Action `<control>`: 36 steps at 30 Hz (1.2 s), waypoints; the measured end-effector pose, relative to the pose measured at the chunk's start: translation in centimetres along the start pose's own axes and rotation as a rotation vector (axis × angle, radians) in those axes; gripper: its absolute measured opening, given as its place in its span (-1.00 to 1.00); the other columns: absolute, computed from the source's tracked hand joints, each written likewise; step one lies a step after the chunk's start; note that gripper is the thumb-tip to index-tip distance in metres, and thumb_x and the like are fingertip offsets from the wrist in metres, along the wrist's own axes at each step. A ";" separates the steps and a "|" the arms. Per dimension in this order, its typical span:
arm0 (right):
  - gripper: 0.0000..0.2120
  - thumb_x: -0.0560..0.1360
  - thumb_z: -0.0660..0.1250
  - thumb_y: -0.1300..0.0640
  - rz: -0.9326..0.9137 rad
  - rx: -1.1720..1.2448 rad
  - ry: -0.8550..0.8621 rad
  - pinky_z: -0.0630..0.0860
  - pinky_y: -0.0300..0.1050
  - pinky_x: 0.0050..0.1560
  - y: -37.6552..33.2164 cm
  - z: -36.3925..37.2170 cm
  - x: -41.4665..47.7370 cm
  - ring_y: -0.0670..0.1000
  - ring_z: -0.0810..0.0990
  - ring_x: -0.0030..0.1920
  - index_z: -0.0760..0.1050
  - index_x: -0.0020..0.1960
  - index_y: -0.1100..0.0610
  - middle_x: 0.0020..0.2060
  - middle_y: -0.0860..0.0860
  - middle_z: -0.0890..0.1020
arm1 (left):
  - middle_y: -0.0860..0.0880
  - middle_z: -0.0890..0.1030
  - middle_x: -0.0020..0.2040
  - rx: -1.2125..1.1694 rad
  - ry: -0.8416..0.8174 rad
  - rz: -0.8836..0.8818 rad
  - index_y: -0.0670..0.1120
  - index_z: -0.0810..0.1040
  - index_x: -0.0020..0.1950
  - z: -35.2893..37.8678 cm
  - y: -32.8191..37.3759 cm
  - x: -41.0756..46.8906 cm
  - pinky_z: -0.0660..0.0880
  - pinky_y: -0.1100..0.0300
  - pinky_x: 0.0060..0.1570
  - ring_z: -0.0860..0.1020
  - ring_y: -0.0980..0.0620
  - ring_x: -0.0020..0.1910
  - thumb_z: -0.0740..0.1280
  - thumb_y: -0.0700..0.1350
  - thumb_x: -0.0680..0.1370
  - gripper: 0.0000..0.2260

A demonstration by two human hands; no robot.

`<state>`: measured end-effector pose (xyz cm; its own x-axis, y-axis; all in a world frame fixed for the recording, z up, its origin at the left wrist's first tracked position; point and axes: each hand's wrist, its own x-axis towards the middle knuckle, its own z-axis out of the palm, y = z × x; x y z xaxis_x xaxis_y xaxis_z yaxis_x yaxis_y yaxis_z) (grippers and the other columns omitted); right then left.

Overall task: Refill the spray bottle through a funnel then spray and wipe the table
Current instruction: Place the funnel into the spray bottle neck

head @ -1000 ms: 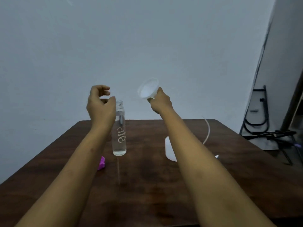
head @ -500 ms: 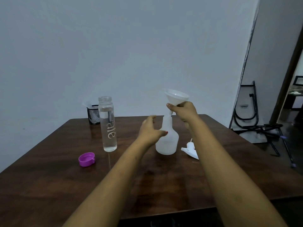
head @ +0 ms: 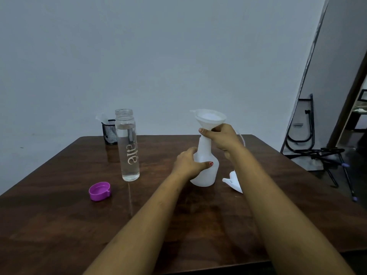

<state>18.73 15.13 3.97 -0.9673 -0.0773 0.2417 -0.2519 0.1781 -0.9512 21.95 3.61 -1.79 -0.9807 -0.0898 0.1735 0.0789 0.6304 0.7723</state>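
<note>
- Left hand was hovering short of the spray bottle half a second ago. Now its fingers are curled round the bottle's belly, thumb across the front.
- Right hand has brought the funnel down onto the bottle neck and pinches it just under the cone.
- Spray bottle stands upright mid-surface, a bit toward the far edge, and is now braced.
- My read: funnel placement is about done and the pour is next.
- Water bottle is uncapped and well left of the spray bottle. Purple cap lies nearer the left edge.
- Hidden: the spout-to-neck joint sits behind the right fingers, so I can't tell if it's fully seated.
- Spray head lies right of the bottle, partly cut off by the right forearm.
- Spray bottle fill level is unreadable through the cloudy plastic.
- Mesh cup at the far edge is half behind the water bottle, and its white contents are unclear.
</note>
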 end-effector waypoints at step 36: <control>-0.80 0.51 0.38 0.13 -0.032 0.125 -0.154 0.54 -0.20 -0.03 1.1 6.8 -0.9 -0.01 0.61 0.05 0.58 0.10 0.18 -0.03 0.00 0.66 | 0.11 0.56 -0.26 -0.174 0.626 0.150 0.00 0.55 0.02 -12.0 -3.5 -5.2 0.43 0.25 -0.19 0.50 0.20 -0.28 0.46 -0.12 0.41 -0.78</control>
<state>19.55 8.74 1.42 -0.9403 -0.2317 0.2492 -0.2675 0.0508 -0.9622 28.86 -7.32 1.97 -0.6722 -0.4743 0.5685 0.2860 0.5419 0.7903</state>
